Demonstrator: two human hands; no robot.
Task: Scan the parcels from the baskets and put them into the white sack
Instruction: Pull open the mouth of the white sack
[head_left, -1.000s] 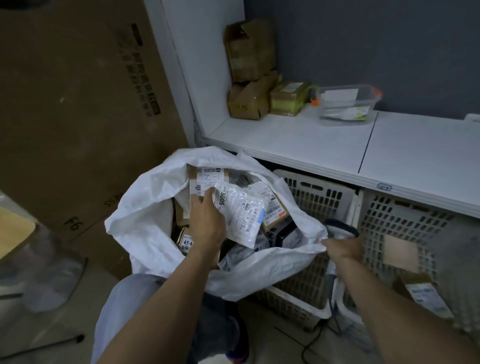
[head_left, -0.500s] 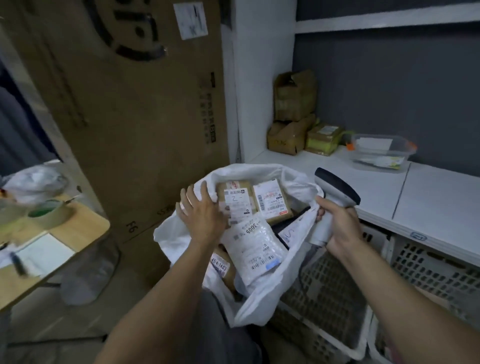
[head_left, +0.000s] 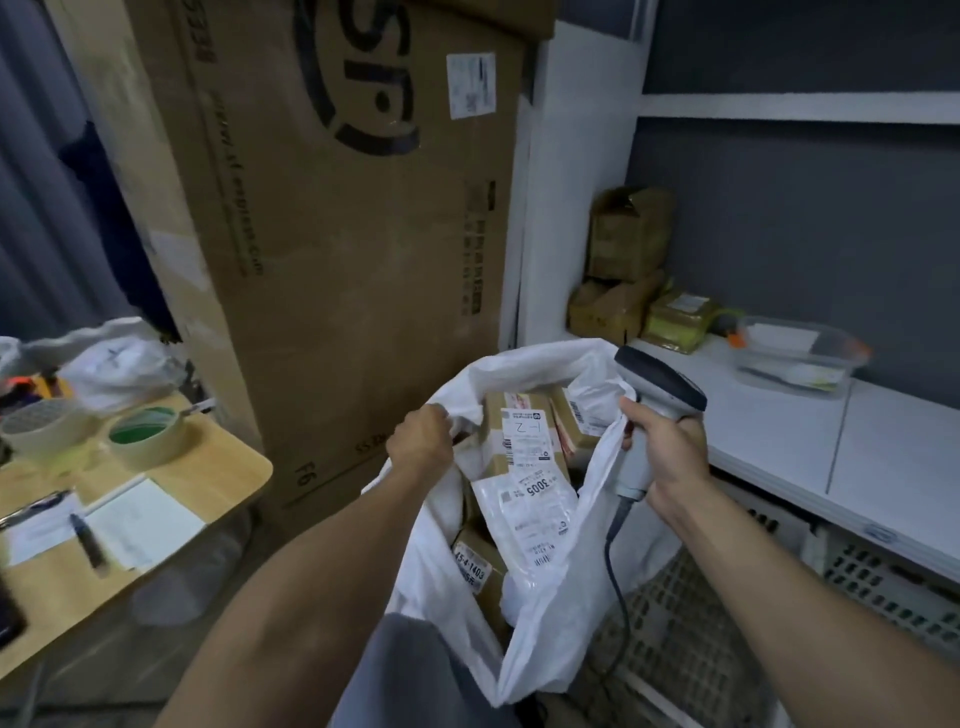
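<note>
Left hand: your left hand (head_left: 421, 441) has its fingers curled round the left rim of the white woven plastic sack (head_left: 550, 613), holding the mouth open.
Right hand: your right hand (head_left: 667, 457) grips the handle of the grey handheld barcode scanner (head_left: 660, 384), with the sack's right rim bunched against it.
Parcels: all in the sack. The white plastic mailer marked 3005 (head_left: 524, 514) is on top, with the brown cardboard box with a white label (head_left: 519, 431) just behind it.
Baskets: the white plastic lattice basket (head_left: 675, 649) sits under the white shelf (head_left: 779, 441), just beside the sack.
Left side: the light wooden table (head_left: 223, 467) has 2 tape rolls (head_left: 148, 436) on it.
</note>
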